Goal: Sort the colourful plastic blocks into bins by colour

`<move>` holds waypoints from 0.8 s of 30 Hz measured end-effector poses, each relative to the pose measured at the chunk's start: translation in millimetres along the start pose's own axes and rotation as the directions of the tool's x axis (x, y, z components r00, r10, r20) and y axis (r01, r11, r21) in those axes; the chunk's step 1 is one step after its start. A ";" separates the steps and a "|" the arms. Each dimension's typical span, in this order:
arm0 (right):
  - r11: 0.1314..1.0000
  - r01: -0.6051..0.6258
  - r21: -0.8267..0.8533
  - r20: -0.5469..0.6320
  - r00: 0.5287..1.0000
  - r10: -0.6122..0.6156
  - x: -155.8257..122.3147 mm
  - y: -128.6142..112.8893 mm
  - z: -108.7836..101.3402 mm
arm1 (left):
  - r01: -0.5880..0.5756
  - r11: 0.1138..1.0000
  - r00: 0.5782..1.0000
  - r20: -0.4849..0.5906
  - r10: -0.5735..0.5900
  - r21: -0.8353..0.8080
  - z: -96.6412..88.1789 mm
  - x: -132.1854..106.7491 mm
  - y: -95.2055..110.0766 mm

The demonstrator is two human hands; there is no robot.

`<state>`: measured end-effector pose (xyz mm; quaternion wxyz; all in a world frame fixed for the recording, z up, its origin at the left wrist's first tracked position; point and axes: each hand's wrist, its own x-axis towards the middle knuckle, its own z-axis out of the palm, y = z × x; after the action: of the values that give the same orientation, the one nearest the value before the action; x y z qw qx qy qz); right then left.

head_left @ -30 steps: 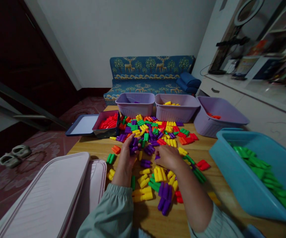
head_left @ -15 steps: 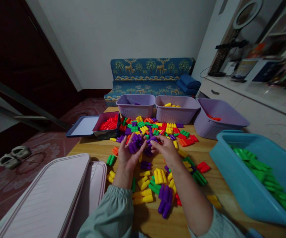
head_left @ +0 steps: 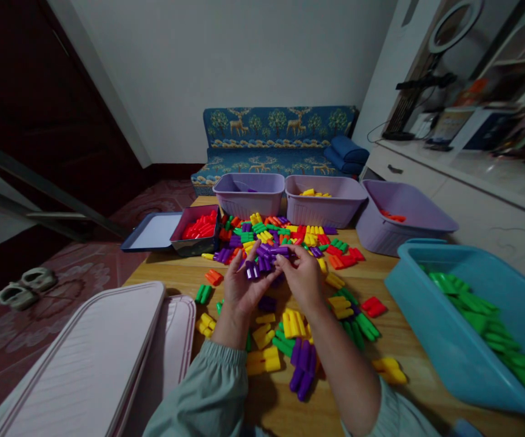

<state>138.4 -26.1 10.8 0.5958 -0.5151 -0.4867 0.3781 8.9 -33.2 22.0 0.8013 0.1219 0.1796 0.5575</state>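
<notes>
My left hand (head_left: 240, 292) is turned palm up with its fingers curled around a bunch of purple plastic toy pieces (head_left: 258, 266). Between the thumb and fingers of my right hand (head_left: 305, 278) is a purple piece that meets the bunch; whether they are joined I cannot tell. Beneath and beyond both hands, similar finger-shaped pieces in red, green, yellow and purple lie scattered over the wooden table (head_left: 271, 409). Closest to my forearms are a purple piece (head_left: 303, 367) and a yellow piece (head_left: 263, 360).
Purple bins (head_left: 249, 200) line the table's far side, one with yellow pieces (head_left: 314, 193). A blue bin (head_left: 430, 321) of green pieces stands right. Left are a box of red pieces (head_left: 199, 226), its lid (head_left: 152, 230) and pale lids (head_left: 84, 358). A patterned sofa (head_left: 280, 130) stands behind.
My right hand has come in against the left, bringing its purple piece to the bunch. The bunch has tilted, so its open ends now face me.
</notes>
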 end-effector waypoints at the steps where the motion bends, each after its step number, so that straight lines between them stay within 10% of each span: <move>1: 0.999 0.014 -0.035 -0.030 0.999 -0.015 1.5 2.1 -1.7 | 0.001 1.000 1.000 -0.003 -0.001 0.021 -0.4 0.6 -0.8; 10: 0.991 0.023 -0.131 -0.102 0.994 -0.037 8.6 10.9 -11.0 | -0.087 0.904 0.976 -0.144 0.161 0.418 -14.9 11.8 -12.2; 24: 0.982 0.114 -0.148 0.155 0.984 -0.091 -1.3 2.2 -1.6 | 0.012 0.948 0.987 -0.158 0.040 0.319 -10.3 9.7 -11.4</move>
<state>139.8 -27.4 8.3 0.5347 -0.5050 -0.5832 0.3447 17.2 -28.2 6.6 0.7497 0.2053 0.3311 0.5349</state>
